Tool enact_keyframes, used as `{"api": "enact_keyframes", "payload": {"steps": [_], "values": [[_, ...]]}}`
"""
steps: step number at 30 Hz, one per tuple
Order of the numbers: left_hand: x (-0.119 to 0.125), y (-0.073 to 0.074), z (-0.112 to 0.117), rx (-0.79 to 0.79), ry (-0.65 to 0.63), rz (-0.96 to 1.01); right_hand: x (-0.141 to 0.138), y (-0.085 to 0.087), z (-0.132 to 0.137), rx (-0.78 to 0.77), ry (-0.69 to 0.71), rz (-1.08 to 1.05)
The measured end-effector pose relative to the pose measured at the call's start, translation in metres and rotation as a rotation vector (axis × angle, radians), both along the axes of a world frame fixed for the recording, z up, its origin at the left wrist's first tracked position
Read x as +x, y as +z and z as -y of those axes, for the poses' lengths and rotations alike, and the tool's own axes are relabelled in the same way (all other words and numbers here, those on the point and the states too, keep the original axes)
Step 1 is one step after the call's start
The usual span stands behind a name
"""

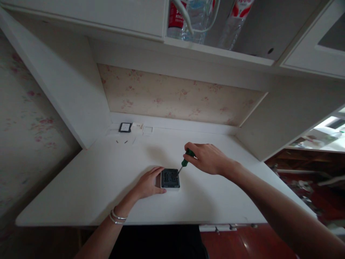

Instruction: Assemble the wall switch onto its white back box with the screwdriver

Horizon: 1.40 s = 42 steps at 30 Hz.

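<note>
A square wall switch module (170,178), dark inside with a white rim, lies on the white desk (107,187). My left hand (149,182) grips its left side, thumb and fingers wrapped around the edge. My right hand (208,157) is closed on a green-handled screwdriver (185,160), whose tip touches the module's upper right corner.
At the back left of the desk lie another black-framed switch part (125,127), white cover plates (147,130) and two small screws (121,141). Plastic bottles (194,18) stand on the shelf above. A dark wooden floor with clutter (302,183) is at the right.
</note>
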State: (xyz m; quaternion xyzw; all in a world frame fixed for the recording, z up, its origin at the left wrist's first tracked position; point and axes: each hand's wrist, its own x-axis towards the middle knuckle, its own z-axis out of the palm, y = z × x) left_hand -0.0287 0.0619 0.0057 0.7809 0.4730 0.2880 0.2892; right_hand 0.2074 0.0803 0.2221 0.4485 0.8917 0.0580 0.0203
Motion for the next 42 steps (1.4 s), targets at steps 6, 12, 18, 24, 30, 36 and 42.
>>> {"api": "enact_keyframes", "payload": {"steps": [6, 12, 18, 24, 30, 36, 42], "values": [[0.0, -0.001, 0.0, -0.029, 0.005, 0.016, 0.001, -0.004, -0.003, 0.006, 0.01, 0.001], [0.0, -0.001, 0.0, -0.027, -0.002, 0.021, 0.002, -0.006, -0.003, 0.002, 0.009, 0.004], [0.002, 0.002, 0.0, -0.013, 0.006, 0.028, 0.003, -0.006, -0.002, -0.022, -0.02, 0.024], [0.001, -0.001, -0.001, -0.007, 0.008, 0.023, 0.001, 0.003, 0.004, -0.101, 0.042, 0.022], [0.0, -0.006, -0.002, -0.007, 0.009, 0.01, -0.015, 0.01, 0.007, -0.058, 0.103, 0.147], [0.001, -0.004, 0.0, 0.022, 0.019, 0.012, -0.026, 0.01, 0.0, -0.013, 0.169, 0.159], [0.002, -0.003, 0.0, 0.013, 0.021, 0.028, -0.026, 0.011, -0.002, -0.037, 0.129, 0.174]]}}
